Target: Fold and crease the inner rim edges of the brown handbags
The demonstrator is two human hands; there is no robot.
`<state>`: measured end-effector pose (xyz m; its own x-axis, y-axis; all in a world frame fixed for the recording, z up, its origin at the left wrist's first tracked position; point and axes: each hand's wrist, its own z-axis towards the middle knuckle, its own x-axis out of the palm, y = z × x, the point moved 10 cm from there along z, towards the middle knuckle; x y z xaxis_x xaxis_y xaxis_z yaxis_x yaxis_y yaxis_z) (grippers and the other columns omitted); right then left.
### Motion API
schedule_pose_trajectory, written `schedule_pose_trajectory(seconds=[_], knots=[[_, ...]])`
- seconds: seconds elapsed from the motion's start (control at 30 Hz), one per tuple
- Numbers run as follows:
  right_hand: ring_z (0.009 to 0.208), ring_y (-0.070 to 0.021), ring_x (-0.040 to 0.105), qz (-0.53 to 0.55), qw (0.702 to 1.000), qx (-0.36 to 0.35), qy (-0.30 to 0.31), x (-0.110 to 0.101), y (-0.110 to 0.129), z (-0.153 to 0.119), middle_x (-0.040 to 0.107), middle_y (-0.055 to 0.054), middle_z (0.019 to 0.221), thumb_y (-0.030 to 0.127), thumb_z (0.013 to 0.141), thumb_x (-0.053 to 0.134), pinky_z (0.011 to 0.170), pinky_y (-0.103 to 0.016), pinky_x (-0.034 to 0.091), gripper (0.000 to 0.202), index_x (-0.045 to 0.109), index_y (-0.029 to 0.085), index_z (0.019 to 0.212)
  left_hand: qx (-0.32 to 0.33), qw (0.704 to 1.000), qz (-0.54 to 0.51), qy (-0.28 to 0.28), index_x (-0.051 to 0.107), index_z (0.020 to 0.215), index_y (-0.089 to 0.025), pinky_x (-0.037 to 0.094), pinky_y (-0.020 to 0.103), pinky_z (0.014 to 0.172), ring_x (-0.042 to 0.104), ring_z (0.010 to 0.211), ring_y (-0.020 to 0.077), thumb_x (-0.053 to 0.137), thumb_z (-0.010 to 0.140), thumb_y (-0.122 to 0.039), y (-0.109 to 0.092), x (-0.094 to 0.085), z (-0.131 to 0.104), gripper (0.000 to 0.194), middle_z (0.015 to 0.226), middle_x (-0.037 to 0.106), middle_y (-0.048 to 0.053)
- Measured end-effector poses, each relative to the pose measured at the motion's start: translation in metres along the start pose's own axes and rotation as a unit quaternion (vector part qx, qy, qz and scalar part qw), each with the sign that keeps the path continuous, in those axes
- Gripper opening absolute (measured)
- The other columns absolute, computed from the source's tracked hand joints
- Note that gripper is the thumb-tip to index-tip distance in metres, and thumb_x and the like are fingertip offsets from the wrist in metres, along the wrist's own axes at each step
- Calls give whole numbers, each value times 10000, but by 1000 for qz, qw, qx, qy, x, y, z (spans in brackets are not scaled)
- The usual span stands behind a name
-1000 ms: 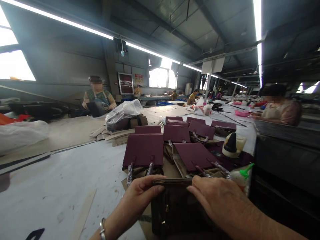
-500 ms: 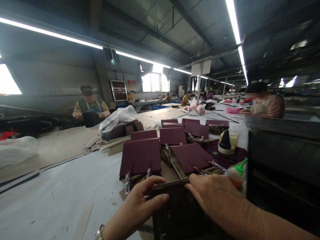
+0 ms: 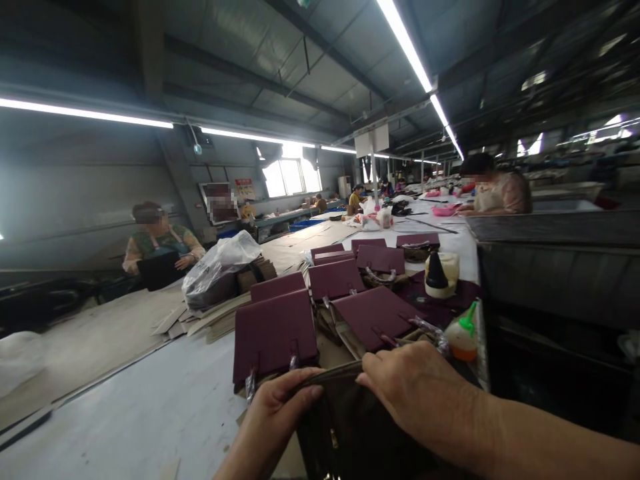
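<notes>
A dark brown bag lining (image 3: 363, 427) with a small metal zip pull hangs at the bottom middle, its top edge towards the table. My left hand (image 3: 283, 410) pinches the left end of that edge between thumb and fingers. Further right along the same edge, my right hand (image 3: 420, 387) grips it with bent fingers. Just beyond my hands lie a flat maroon bag (image 3: 275, 327) and a tilted maroon bag (image 3: 373, 317), their handles wrapped in clear plastic. The lower part of the lining runs out of view.
Several more maroon bags stand behind. To the right are a squeeze bottle (image 3: 463, 340) with a green nozzle and a cream tub (image 3: 450, 283) with a black cone. A plastic-covered bundle (image 3: 220, 270) sits left beside stacked strips. One co-worker (image 3: 163, 243) is at left, another (image 3: 500, 190) at right.
My left thumb and fingers have closed onto the lining's edge, where they were apart before. My right hand keeps its grip. The view has turned slightly to the right.
</notes>
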<state>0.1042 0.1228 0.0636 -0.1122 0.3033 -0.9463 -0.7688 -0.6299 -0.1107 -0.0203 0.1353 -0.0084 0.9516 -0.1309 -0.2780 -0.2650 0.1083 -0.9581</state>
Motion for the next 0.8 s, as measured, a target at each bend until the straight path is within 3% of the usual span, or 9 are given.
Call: schedule_pose_trajectory(seconds=[0.13,0.37,0.8], knots=[[560,-243,633,1,1000,17,-16,-3,-6,2,660,-14,613,199,827,478,478,-304,419,160,588,205,710,-6,999,29,-16,672,935,-177,477,243,676,599,786,210,612,708,-390,4,-4,1,317,835,691,33],[583,-272,640,17,1000,19,15,4,-8,6,669,-55,635,245,838,450,490,-346,457,199,602,182,727,-24,999,23,-15,682,897,-169,448,201,635,577,740,180,627,687,-412,11,-5,2,326,773,677,28],[577,-273,639,25,999,4,22,5,-6,8,665,-82,629,234,832,448,479,-369,485,217,616,147,726,-47,998,-25,-24,701,847,-164,433,197,606,561,691,164,670,645,-393,3,3,-6,307,703,662,23]])
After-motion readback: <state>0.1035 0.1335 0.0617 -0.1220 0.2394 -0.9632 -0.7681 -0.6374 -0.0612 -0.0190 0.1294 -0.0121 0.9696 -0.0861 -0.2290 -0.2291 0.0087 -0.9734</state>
